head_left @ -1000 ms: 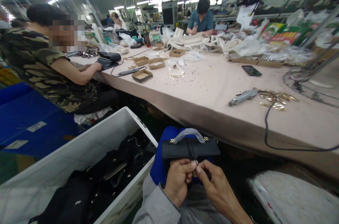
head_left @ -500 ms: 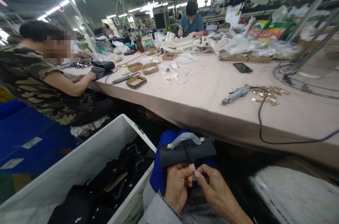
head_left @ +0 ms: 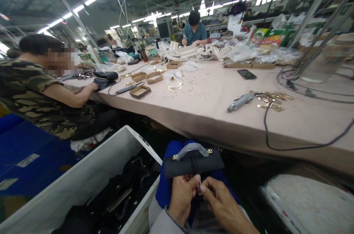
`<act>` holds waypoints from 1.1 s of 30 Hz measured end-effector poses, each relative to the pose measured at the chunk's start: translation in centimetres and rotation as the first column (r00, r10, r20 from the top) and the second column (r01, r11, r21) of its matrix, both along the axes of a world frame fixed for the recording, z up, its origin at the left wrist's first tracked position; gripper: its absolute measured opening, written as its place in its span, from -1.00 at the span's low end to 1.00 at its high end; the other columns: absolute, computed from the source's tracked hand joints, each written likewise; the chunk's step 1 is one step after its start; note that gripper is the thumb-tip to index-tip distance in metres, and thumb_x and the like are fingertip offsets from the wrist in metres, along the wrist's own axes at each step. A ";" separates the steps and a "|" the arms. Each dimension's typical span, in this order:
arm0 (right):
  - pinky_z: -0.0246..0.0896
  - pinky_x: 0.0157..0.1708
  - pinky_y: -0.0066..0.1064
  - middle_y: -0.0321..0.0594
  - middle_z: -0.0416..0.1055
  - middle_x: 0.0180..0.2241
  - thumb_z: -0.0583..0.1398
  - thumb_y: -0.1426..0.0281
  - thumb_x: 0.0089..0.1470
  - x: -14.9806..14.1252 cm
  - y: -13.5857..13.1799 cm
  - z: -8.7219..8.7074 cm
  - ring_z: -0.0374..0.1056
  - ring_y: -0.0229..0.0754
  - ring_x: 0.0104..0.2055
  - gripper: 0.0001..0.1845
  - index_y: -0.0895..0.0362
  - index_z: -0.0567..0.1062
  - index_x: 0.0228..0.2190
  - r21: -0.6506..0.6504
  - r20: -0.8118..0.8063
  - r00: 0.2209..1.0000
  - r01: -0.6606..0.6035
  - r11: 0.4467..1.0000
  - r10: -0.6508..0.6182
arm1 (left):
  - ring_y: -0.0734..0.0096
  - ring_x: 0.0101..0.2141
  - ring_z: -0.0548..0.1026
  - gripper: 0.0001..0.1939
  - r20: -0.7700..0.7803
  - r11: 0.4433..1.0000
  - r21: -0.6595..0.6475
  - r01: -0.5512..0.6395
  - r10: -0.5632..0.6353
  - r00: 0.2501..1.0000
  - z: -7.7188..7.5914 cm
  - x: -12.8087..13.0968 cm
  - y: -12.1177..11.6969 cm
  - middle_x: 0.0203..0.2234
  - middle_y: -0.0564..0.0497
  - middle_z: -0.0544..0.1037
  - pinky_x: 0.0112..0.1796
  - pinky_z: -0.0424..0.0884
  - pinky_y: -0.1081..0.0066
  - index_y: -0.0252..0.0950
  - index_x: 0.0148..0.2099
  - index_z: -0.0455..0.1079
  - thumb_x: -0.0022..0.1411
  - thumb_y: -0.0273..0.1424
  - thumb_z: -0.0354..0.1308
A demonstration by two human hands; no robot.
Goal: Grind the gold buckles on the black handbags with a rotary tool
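A black handbag [head_left: 179,167] rests across my lap, its top handle [head_left: 193,148] wrapped in clear film and fixed with gold rings. My left hand [head_left: 183,195] is closed at the bag's near edge, thumb and fingers pinching the strap end there. Close beside it, my right hand [head_left: 218,197] pinches a small gold metal fitting [head_left: 199,188] at that same strap end. Both sets of fingertips nearly meet, and they hide most of the fitting.
A white bin [head_left: 129,136] of black bags stands at my left. On the table [head_left: 210,105] lie a grey electric screwdriver [head_left: 240,102], gold fittings [head_left: 272,99], a phone [head_left: 247,74] and small cardboard boxes [head_left: 140,91]. A co-worker [head_left: 49,86] sits at left, another [head_left: 195,31] across.
The view has shifted slightly. The gold fitting, earlier facing me flat between my fingers, now looks turned more edge-on. Both hands stay at the bag's near edge.
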State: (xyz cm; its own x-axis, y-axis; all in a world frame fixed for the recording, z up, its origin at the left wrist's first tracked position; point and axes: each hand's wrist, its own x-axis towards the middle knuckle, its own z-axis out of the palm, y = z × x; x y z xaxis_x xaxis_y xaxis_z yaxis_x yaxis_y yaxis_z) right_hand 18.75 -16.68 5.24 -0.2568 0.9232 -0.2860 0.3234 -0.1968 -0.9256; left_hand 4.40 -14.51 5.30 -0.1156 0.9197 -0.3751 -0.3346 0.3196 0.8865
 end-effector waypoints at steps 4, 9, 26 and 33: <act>0.07 -0.44 -0.36 -0.32 0.30 -0.55 0.04 -0.06 0.33 -0.2 -0.1 0.2 0.25 -0.19 -0.48 -0.47 0.11 0.41 -0.42 -0.025 -0.047 0.998 -0.051 0.998 0.049 | 0.52 -0.56 0.38 -0.68 0.039 0.997 0.054 -0.047 0.045 0.998 0.3 0.1 0.2 -0.57 0.07 0.50 -0.53 0.28 0.53 -0.32 -0.38 0.45 -0.14 -0.35 0.50; 0.06 -0.41 -0.36 -0.31 0.32 -0.52 0.07 0.04 0.36 -0.5 -0.3 -0.4 0.23 -0.21 -0.44 -0.50 0.11 0.40 -0.49 0.080 -0.008 1.000 -0.008 0.997 0.009 | 0.64 -0.69 0.20 -0.73 -0.068 0.999 0.003 0.033 -0.033 0.997 0.4 -0.2 0.4 -0.67 0.11 0.42 -0.64 0.05 0.55 -0.33 -0.47 0.40 -0.07 -0.34 0.45; 0.37 -0.15 -0.31 -0.05 0.47 -0.09 0.09 0.69 0.29 0.5 2.3 1.6 0.41 -0.11 -0.11 -0.57 0.07 0.49 0.05 0.874 0.093 0.987 -0.145 0.464 0.133 | 0.72 -0.74 0.06 -0.56 0.164 0.980 -0.190 0.051 -0.020 0.986 2.1 -0.3 2.1 -0.75 0.25 0.19 -0.68 -0.12 0.58 -0.25 -0.54 0.22 -0.28 -0.31 0.48; 0.24 -0.30 -0.37 -0.24 0.40 -0.34 0.19 0.48 0.32 0.9 6.0 5.8 0.36 -0.20 -0.32 -0.84 0.09 0.52 -0.33 0.689 -0.048 0.993 -0.043 0.724 0.105 | 0.42 -0.57 0.45 -0.58 -0.529 0.973 0.216 0.081 0.047 0.847 6.6 -0.7 -1.0 -0.48 -0.13 0.60 -0.52 0.30 0.44 -0.34 -0.30 0.56 0.31 -0.05 0.19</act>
State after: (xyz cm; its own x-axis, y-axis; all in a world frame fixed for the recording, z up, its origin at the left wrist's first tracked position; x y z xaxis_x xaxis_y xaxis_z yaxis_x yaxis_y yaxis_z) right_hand 19.60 -10.68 11.06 -0.3259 0.8360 0.4414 0.2303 0.5231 -0.8206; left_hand 3.69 -15.51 11.93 -0.2205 0.9742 -0.0480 0.2082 0.0951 0.9735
